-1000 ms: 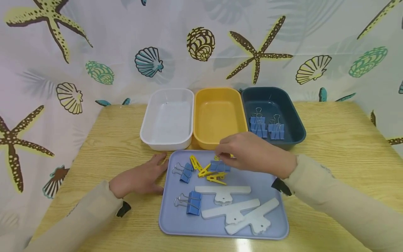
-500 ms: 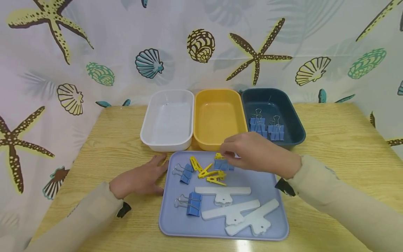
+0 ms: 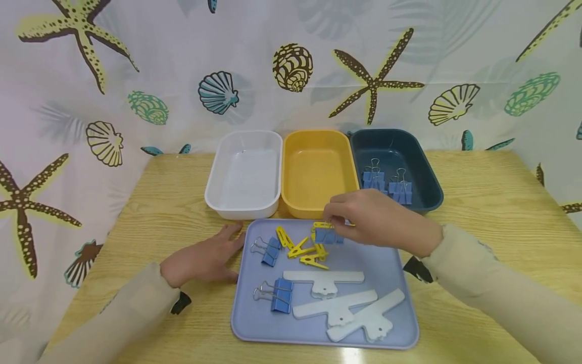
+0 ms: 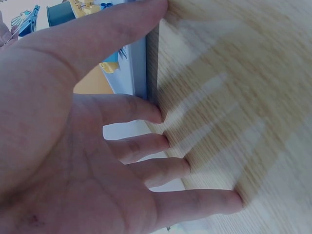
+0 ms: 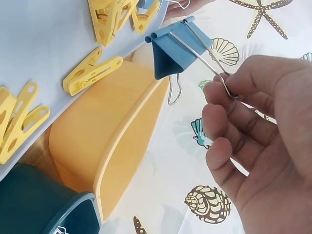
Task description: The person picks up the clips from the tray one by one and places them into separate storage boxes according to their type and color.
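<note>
The blue binder clip (image 5: pixel 175 48) has a folded, smooth body whose end shows as a triangular hollow, with a rolled edge along the top and two bare silver wire handles. It is raised over the far part of the lavender tray (image 3: pixel 373 263), just in front of the yellow bin (image 3: pixel 318 172), with its body hanging below the right hand (image 3: pixel 373 217). The right hand's fingers (image 5: pixel 258 73) are closed on it: the thumb and index finger pinch the end of one wire handle, while the other handle juts free from the opposite side. The remaining fingers curl loosely inward, apart from the body. The left hand (image 3: pixel 206 260) rests on the wooden surface (image 3: pixel 477 192) beside the tray's left side, its fingers spread wide and holding nothing, their tips on the wood; whether any of them touches the tray rim cannot be told. Around the raised clip, yellow clothespins (image 3: pixel 284 237) lie on the tray, some of them partly hidden behind the clip and hand. A second blue clip (image 3: pixel 271 251) lies to their left, and a third blue clip (image 3: pixel 282 294) lies nearer the person, next to three white clips (image 3: pixel 324 276), two of which overlap. Beyond the tray, a white bin (image 3: pixel 243 177) and a dark teal bin (image 3: pixel 391 141) flank the yellow one; the teal bin holds more blue clips (image 3: pixel 400 192).
</note>
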`<state>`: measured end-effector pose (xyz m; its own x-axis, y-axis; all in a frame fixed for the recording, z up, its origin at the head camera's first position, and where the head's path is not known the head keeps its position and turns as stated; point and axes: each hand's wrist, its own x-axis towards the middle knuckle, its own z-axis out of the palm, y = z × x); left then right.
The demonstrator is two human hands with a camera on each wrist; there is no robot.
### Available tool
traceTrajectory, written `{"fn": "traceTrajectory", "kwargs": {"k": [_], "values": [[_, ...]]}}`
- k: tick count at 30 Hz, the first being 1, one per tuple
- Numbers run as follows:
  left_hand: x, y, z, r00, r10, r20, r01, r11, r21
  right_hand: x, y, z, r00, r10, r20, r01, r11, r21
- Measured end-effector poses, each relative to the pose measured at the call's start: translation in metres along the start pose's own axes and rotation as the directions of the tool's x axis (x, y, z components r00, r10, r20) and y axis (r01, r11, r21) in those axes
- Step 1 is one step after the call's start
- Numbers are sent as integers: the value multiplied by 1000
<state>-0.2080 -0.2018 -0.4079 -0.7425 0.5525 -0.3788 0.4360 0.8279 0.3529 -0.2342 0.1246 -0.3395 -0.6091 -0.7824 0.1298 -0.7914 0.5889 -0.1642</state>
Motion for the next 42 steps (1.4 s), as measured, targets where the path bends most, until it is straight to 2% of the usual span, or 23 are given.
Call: {"fn": "traceTrajectory", "kwargs": {"k": [9, 22, 36, 42], "values": [[1, 2, -2, 1000, 6, -11, -6, 1000, 7, -5, 3, -3, 999, 31, -21, -31, 999, 8], [-3, 0, 1, 1000, 4, -18, -4, 1000, -3, -11, 11, -6, 996, 4, -89, -3, 1000, 9], [-1, 1, -1, 1000, 6, -3, -6, 1000, -5, -15, 15, -8, 993, 68, -96, -68, 998, 6], [-2, -1, 0, 1000, 10, -1, -10, 1000, 2, -16, 21, -10, 987, 29, -160, -34, 999, -31]]}}
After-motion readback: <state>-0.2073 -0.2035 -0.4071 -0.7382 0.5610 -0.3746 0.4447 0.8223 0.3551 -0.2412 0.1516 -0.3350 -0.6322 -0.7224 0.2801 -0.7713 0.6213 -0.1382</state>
